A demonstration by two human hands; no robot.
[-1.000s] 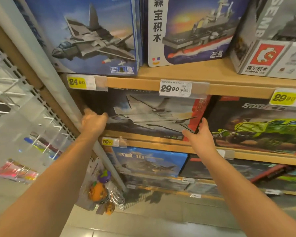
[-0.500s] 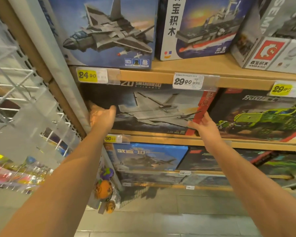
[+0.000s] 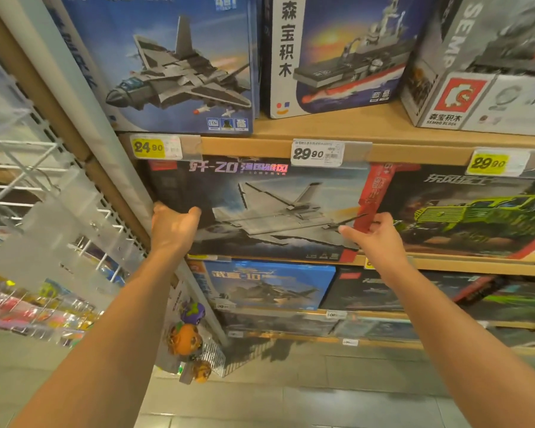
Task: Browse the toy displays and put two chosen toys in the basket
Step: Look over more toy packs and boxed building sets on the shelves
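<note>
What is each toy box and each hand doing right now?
Dark jet box: upright on middle shelf, gripped at both ends.
Left hand: grip on its left edge.
Right hand: grip on its right edge.
Blue jet box: upright, untouched.
Ship box: upright, untouched.

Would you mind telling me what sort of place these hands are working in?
Most likely a toy shop aisle: wooden shelves hold boxed building-block kits such as the dark jet-fighter box, yellow price tags line the shelf edges, and small toys hang from a white wire rack.

Yellow price tag (image 3: 149,147) on wooden shelf edge (image 3: 247,146).
</note>
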